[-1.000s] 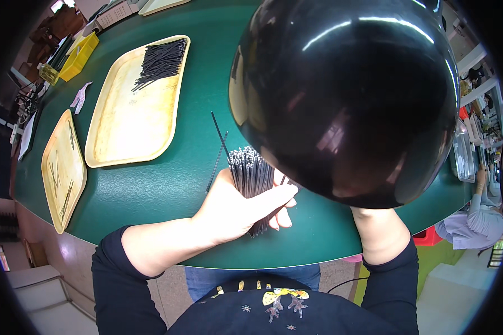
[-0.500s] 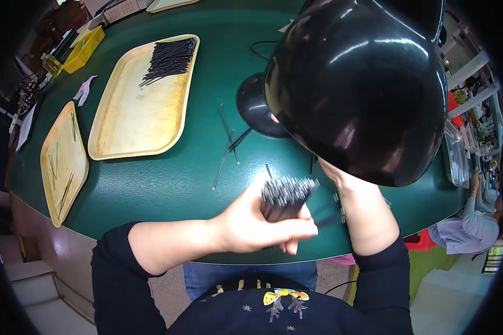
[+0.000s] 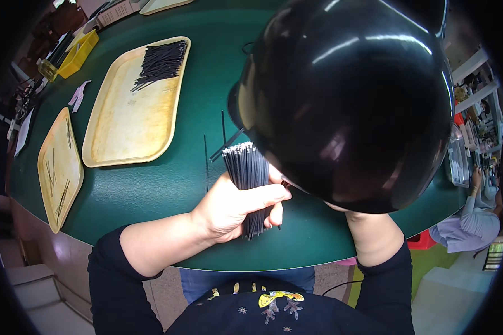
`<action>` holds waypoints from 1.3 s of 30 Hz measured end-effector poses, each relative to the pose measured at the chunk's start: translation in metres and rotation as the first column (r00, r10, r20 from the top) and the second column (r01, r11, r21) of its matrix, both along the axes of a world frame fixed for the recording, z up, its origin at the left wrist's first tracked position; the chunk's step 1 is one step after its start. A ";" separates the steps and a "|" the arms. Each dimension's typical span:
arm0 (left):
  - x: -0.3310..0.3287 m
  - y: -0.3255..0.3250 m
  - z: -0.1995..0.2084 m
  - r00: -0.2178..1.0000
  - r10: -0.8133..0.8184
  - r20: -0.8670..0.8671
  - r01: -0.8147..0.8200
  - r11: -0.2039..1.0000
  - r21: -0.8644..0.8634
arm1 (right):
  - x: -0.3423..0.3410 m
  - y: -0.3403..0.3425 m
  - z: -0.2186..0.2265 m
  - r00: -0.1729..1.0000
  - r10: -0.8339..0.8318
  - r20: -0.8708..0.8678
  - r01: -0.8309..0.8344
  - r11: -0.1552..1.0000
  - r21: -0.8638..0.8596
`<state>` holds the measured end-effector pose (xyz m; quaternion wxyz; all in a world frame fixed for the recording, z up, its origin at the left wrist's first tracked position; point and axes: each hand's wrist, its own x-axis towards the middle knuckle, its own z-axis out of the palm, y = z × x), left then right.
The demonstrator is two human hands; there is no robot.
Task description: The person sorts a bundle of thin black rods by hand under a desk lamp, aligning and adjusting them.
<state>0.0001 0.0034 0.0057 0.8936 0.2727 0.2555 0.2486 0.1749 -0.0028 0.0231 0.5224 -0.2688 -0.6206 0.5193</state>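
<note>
In the middle, the left hand point(image 3: 226, 209) has its fingers wrapped round black sticks point(image 3: 247, 167), likely to keep them together. The black lamp point(image 3: 352, 111) mostly hides the right hand point(image 3: 349, 215); I can't tell its grip.

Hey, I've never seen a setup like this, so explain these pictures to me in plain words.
There is no machine here, just a person working bare-handed. Every picture comes from one wide fisheye camera worn on the person's head, looking down, so straight edges seem to bend. The left hand grips a bundle of thin black rods with pale upper ends. The right forearm runs behind a glossy black dome, probably a lamp shade, so whether that hand holds anything is hidden. On the green table stands a large cream tray with a pile of black rods, with a few loose rods near the bundle. A smaller tray at the left edge holds a few rods too.
</note>
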 end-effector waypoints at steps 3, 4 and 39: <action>0.004 0.000 -0.004 0.998 0.065 0.009 -0.066 0.992 0.106 | 0.004 -0.005 -0.010 0.998 -0.017 0.056 0.013 0.998 0.057; 0.003 0.000 -0.004 0.998 0.061 0.012 -0.062 0.989 0.134 | 0.004 -0.005 -0.011 0.997 -0.019 0.072 0.014 0.997 0.077; -0.005 0.000 0.007 0.994 0.025 0.104 -0.045 0.979 0.201 | -0.009 -0.005 0.013 0.872 0.062 -0.486 -0.083 0.996 -0.022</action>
